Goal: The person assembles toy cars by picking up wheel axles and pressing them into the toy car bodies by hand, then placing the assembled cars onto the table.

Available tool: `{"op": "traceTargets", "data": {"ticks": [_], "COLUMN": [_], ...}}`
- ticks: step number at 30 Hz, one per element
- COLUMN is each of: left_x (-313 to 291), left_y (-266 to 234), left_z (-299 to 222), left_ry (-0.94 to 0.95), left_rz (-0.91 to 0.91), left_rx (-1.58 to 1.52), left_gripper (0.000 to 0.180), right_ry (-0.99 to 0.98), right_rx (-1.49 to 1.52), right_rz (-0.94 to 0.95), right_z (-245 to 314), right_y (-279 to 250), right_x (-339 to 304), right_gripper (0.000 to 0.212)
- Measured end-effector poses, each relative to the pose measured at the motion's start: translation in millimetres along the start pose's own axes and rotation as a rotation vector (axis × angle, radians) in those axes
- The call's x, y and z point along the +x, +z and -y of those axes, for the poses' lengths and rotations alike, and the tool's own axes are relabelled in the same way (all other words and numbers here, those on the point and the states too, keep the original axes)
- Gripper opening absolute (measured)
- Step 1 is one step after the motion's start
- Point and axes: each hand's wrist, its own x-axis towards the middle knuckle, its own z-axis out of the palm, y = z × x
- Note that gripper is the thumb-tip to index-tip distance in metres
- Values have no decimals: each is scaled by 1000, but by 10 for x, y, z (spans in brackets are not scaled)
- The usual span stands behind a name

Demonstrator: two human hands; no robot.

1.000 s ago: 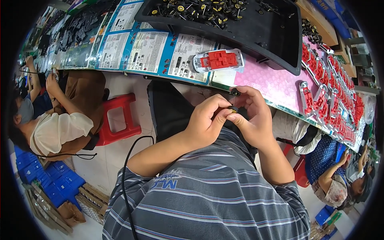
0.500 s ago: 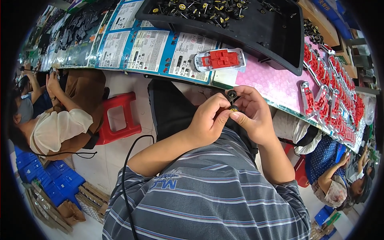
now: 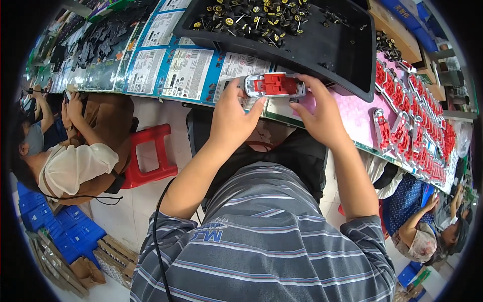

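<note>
A toy car body (image 3: 275, 84), red inside with a silver-grey shell, lies on the table's near edge in front of me. My left hand (image 3: 232, 117) is at its left end, the thumb against the near side and the fingers curved round the end. At the right end is my right hand (image 3: 320, 115), its thumb and forefinger holding a small axle with black wheels (image 3: 294, 100). One wheel shows by the thumb tip; the rest of the axle is mostly hidden by the fingers.
A black tray (image 3: 334, 63) of wheel axles with yellow hubs stands beyond the car. Rows of red-and-silver car bodies (image 3: 402, 132) lie at right. Printed card sheets (image 3: 188, 70) cover the table at left. A red stool (image 3: 146, 156) and a seated person (image 3: 70, 161) are to my left.
Both hands have moved forward from near my lap to the toy car body and spread apart. The wheel axle, previously between both hands, is now at my right fingers.
</note>
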Motion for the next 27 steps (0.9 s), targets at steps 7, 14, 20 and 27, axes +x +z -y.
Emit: {"op": "traceTargets", "data": {"ticks": [7,14,20,27], "left_x": [39,-231,-322,-443], "left_y": [12,101,34,107], "left_z": [-57,-90,-114,-156], "left_ry": [-157,-72,-174,-84], "left_rz": [239,332,449,495], "left_rx": [-815,-1117,-1266,-1106], "left_gripper": [65,60,53,62], "right_ry": [176,100,-18,82], "right_rx": [321,294,87,300], "right_rz": [-130,-49,47,119], "right_z": [-27,256,426,505], "right_y": [268,128,-182,-74], "right_x": [-355,-563,-443,-503], "right_gripper": [59,64,61,61]}}
